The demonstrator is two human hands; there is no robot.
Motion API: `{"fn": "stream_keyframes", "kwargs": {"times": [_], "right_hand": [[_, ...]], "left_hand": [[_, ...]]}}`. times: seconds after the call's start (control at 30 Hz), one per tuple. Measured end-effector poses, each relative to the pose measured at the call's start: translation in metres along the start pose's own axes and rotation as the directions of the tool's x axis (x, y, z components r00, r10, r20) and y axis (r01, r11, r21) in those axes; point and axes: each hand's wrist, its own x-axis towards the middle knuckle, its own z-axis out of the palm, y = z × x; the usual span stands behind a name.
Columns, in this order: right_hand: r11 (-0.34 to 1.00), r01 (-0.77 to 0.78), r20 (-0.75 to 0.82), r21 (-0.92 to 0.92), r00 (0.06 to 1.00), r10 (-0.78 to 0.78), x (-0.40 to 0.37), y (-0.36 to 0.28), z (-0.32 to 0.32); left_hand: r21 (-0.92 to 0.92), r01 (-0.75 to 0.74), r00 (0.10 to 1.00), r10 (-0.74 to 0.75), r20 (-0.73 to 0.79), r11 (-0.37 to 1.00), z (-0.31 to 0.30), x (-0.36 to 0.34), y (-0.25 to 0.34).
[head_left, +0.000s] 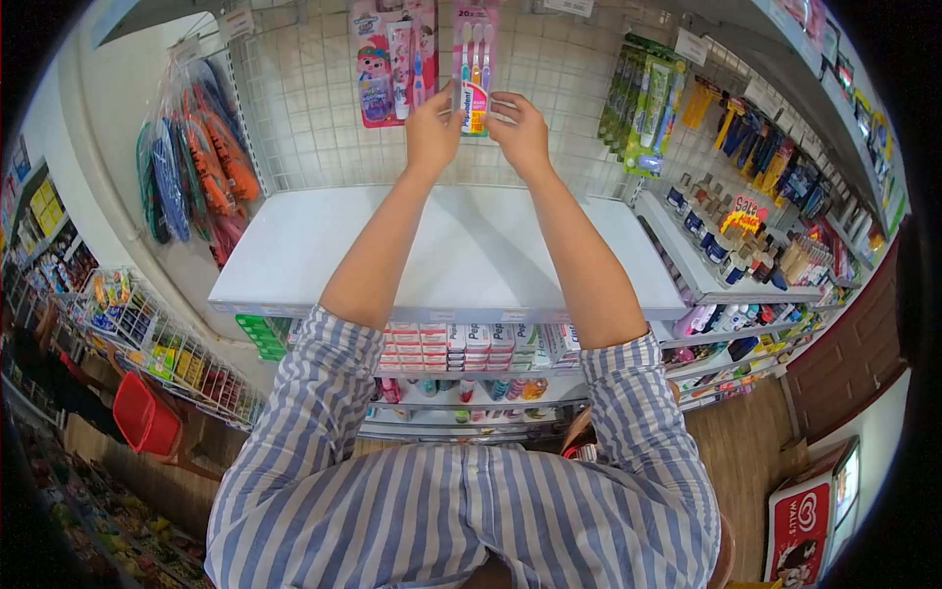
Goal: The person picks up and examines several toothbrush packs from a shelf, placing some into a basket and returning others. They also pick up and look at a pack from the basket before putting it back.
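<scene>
A pink blister pack of toothbrushes (475, 61), with three brushes showing, hangs upright against the wire grid at the top middle of the head view. My left hand (434, 135) grips its lower left edge, fingers closed at the side of the pack. On the opposite edge my right hand (521, 133) pinches the pack with bent fingers. Just left of it hangs a children's toothbrush and toothpaste pack (376, 74) with a cartoon figure. Where the pack meets its hook is not clear.
Below my forearms runs a white shelf (343, 231), with stacked toothpaste boxes (471, 344) underneath. Green toothbrush packs (643, 103) hang to the right, near a shelf of bottles (706, 221). Bagged sandals (201, 147) hang left. A red basket (145, 414) is lower left.
</scene>
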Motion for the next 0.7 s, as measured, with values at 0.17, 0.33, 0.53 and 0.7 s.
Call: {"fn": "stream_keyframes", "kwargs": {"times": [0.17, 0.33, 0.53, 0.7], "right_hand": [[0.994, 0.111, -0.046, 0.021, 0.993, -0.11, -0.003, 0.003, 0.004], [0.996, 0.087, -0.037, 0.012, 0.996, -0.087, -0.007, -0.002, 0.002], [0.994, 0.105, -0.031, -0.014, 0.994, -0.105, -0.01, -0.008, 0.001], [0.993, 0.118, -0.009, -0.012, 0.993, -0.118, -0.013, -0.004, 0.0]], "left_hand": [[0.021, -0.083, 0.996, 0.083, -0.036, 0.996, 0.001, -0.004, 0.0], [0.035, -0.068, 0.997, 0.069, -0.025, 0.997, 0.0, -0.007, 0.003], [0.088, -0.081, 0.997, 0.082, -0.008, 0.993, -0.003, -0.005, -0.001], [0.083, -0.07, 0.997, 0.066, 0.045, 0.994, -0.004, -0.015, 0.001]]}}
